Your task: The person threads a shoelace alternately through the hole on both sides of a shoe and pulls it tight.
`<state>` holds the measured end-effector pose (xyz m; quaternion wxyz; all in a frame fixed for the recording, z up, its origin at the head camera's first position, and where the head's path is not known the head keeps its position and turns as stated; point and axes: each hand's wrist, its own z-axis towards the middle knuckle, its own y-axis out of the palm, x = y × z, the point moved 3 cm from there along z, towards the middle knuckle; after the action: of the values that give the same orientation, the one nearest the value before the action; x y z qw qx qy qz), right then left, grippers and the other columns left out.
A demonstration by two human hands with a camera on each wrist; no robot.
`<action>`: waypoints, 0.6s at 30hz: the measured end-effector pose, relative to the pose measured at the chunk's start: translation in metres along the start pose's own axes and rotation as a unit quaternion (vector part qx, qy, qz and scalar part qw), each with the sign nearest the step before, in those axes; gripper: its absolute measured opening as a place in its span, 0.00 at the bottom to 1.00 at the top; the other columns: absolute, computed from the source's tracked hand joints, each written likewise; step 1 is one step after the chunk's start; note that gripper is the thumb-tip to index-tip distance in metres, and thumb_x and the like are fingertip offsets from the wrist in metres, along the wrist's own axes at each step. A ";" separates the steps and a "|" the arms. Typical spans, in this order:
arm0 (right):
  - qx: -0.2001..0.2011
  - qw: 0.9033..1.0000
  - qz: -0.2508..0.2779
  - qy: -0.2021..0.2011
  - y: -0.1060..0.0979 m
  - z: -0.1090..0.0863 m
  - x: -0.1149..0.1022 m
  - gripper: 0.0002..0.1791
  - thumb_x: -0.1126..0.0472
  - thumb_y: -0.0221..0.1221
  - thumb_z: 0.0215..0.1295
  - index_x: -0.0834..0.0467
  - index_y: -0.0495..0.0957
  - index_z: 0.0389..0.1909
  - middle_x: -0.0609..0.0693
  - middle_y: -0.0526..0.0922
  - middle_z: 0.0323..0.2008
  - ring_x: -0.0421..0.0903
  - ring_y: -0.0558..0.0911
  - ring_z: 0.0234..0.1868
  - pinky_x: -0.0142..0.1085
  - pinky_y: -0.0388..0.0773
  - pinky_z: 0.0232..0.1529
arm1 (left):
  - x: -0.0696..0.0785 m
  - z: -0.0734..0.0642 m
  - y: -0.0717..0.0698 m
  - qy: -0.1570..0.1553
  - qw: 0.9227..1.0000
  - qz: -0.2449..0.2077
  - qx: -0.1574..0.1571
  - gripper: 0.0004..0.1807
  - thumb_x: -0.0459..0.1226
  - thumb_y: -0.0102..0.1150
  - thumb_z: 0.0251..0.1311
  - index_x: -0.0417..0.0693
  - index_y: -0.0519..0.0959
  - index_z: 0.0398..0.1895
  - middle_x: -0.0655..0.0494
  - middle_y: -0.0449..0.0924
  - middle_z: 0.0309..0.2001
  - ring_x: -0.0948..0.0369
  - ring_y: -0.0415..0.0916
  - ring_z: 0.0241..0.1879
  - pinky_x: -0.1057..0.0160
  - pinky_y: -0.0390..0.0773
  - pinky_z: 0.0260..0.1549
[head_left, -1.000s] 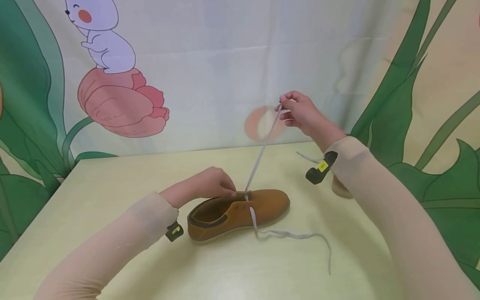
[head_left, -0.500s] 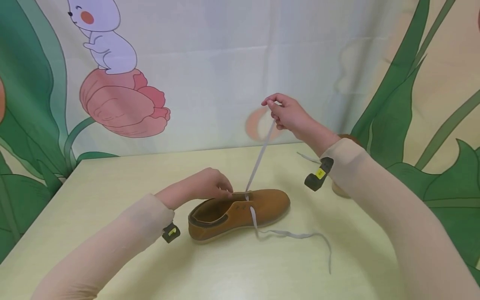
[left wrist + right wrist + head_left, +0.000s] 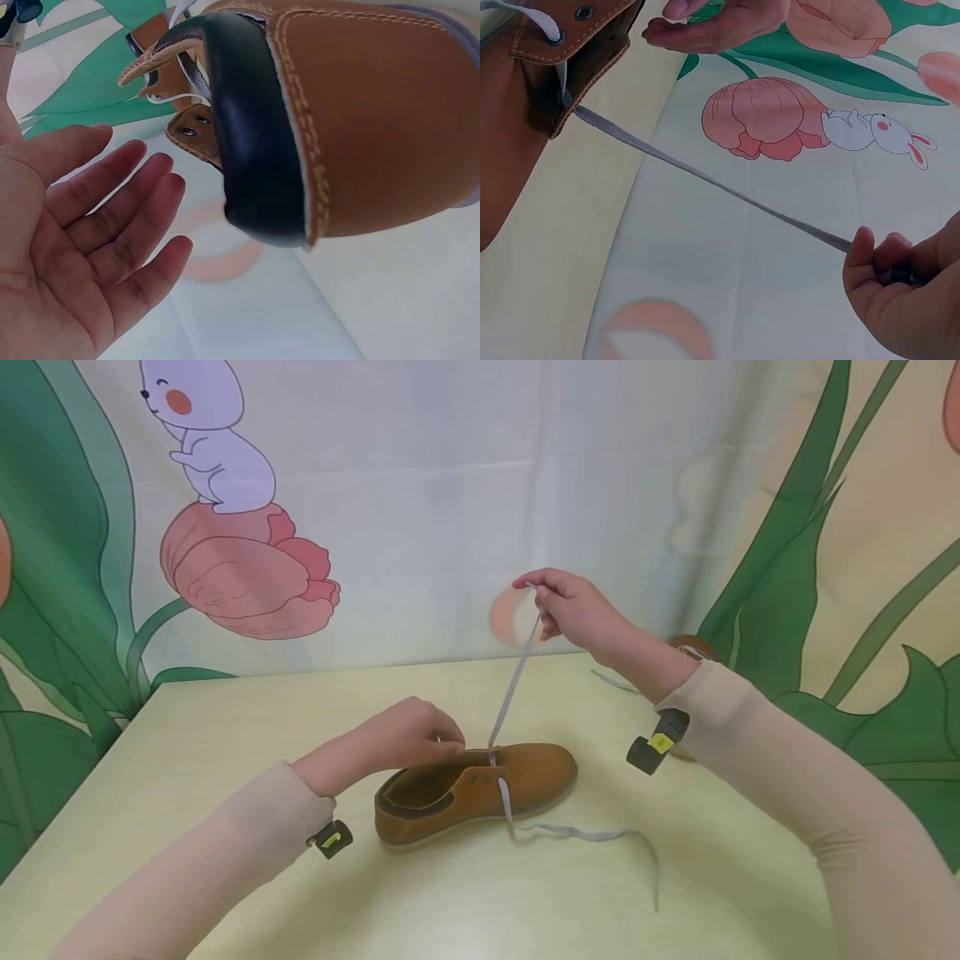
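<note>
A brown shoe stands on the table with its toe to the right. From its eyelets a flat grey lace rises, pulled straight, to my right hand, which grips it above the table. That hand's fingers curl round the lace in the right wrist view, where its end is hidden. My left hand is over the shoe's far side, fingertips close to the far eyelet flap. In the left wrist view its fingers are loosely bent, with nothing in them, beside the shoe's heel.
The lace's other half trails across the table in front of the shoe. A second brown shoe is at the back right, partly behind my right forearm, its lace end on the table. A printed curtain hangs behind the table.
My right hand has moved left and slightly down, its fingers curling further round the lace. My left hand has shifted slightly left. The shoe stays in place.
</note>
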<state>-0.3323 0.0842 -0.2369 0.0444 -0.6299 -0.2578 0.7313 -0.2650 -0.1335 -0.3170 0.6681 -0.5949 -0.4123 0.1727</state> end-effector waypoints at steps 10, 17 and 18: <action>-0.016 0.998 -0.040 -0.053 0.001 -0.007 -0.007 0.21 0.62 0.47 0.81 0.57 0.71 0.71 0.44 0.73 0.27 0.39 0.73 0.27 0.27 0.80 0.43 | 0.007 0.000 0.004 -0.034 0.997 -0.061 -0.017 0.11 0.38 0.60 0.70 0.45 0.89 0.35 0.59 0.79 0.23 0.67 0.69 0.25 0.69 0.71 0.30; -0.035 0.993 -0.088 -0.072 0.018 -0.031 0.015 0.09 0.62 0.55 0.77 0.63 0.78 0.50 0.59 0.90 0.42 0.39 0.76 0.22 0.29 0.68 0.23 | 0.011 -0.003 0.016 -0.042 0.997 -0.058 -0.031 0.07 0.38 0.64 0.66 0.46 0.90 0.37 0.58 0.84 0.26 0.69 0.73 0.26 0.71 0.74 0.32; -0.041 0.992 -0.100 -0.072 0.023 -0.037 0.022 0.08 0.62 0.56 0.76 0.62 0.79 0.47 0.59 0.90 0.42 0.39 0.75 0.21 0.28 0.66 0.21 | 0.010 -0.003 0.017 -0.043 0.997 -0.058 -0.031 0.08 0.37 0.64 0.67 0.45 0.90 0.36 0.59 0.83 0.24 0.69 0.72 0.25 0.70 0.74 0.31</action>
<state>-0.2955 0.0844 -0.2691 0.0729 -0.5480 -0.3518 0.7554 -0.2519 -0.1245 -0.3295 0.6394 -0.5827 -0.4797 0.1466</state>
